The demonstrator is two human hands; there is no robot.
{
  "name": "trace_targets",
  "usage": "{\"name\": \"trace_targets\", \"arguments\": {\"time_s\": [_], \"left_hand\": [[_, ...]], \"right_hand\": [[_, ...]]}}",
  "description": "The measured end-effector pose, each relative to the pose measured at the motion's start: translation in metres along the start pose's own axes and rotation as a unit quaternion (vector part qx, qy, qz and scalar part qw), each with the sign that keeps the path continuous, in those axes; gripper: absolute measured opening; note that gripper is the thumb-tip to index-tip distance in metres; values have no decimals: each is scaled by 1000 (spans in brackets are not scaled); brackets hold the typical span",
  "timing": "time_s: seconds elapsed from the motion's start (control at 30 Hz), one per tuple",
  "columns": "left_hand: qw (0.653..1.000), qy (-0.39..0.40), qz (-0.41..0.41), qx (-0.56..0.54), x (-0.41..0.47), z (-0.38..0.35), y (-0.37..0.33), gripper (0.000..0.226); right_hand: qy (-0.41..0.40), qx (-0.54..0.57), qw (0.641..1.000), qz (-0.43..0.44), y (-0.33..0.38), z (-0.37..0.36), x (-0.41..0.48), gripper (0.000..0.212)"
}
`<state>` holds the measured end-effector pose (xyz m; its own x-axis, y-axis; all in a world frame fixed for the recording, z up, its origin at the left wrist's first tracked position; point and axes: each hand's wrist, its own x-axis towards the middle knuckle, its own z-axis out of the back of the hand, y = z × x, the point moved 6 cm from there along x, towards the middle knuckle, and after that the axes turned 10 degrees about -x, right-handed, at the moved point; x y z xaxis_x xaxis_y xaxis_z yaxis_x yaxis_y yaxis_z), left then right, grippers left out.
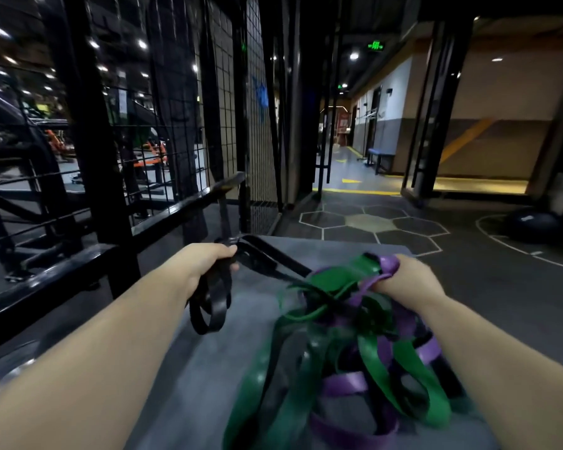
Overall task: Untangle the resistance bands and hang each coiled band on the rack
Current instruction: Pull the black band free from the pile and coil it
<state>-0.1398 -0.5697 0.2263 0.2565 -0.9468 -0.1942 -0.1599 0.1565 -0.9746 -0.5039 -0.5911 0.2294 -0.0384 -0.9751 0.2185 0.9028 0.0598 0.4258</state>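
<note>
Resistance bands occupy both hands: left hand grips coiled black band, right hand clutches green-purple tangle.

A single wide-angle view is taken from head height, directed forward and down. The left hand and right hand are framed near, the corridor far at right.

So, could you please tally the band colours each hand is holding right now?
Left hand: 1, the black band.
Right hand: 2, the green band and the purple band.
Total: 3 colours; the band count in the tangle is unclear.
</note>
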Motion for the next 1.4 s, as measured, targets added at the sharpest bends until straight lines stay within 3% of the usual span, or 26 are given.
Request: {"name": "trace_targets", "arguments": {"time_s": [0.03, 0.1, 0.13, 0.2, 0.27, 0.33, 0.4, 0.5, 0.6, 0.8, 0.97, 1.07, 1.17, 1.3, 1.4], "left_hand": [[1000, 10, -1, 5, -1, -3, 4, 16], [999, 29, 7, 17, -6, -10, 13, 16], [999, 34, 16, 25, -10, -12, 19, 16], [997, 40, 40, 45, -17, -18, 34, 16], [995, 39, 64, 65, -23, -21, 48, 18], [993, 32, 88, 69, -26, -23, 63, 22], [993, 23, 100, 63, -27, -23, 75, 23], [994, 12, 105, 34, -26, -23, 91, 23], [996, 0, 91, 17, -21, -22, 104, 32], [996, -37, 78, 36, -15, -12, 133, 33], [993, -80, 76, 50, -5, 4, 149, 45], [993, -75, 55, 76, 0, 1, 150, 46], [990, -80, 42, 108, 3, 0, 151, 46], [982, -104, 31, 156, 4, 7, 146, 55], [976, -117, 34, 180, 2, 13, 134, 60]], "right_hand": [[32, -44, 998, -15, -6, -14, -4, 47], [136, -113, 983, -55, -17, -41, -12, 98], [209, -153, 964, -64, -23, -56, -17, 125], [330, -246, 910, -44, -27, -76, -29, 146], [365, -337, 868, -7, -23, -81, -38, 141], [344, -405, 846, 33, -10, -76, -40, 133], [309, -375, 870, 79, 8, -76, -35, 127], [308, -212, 918, 132, 35, -94, -34, 117], [288, -171, 932, 141, 47, -124, -43, 108], [225, -324, 913, 103, 43, -160, -53, 111], [322, -356, 865, 144, 42, -168, -56, 111], [327, -273, 896, 127, 37, -165, -53, 109], [318, -120, 936, 97, 31, -160, -51, 95], [326, 43, 941, 79, 27, -144, -54, 62], [264, 119, 955, 65, 23, -118, -42, 43]]}}
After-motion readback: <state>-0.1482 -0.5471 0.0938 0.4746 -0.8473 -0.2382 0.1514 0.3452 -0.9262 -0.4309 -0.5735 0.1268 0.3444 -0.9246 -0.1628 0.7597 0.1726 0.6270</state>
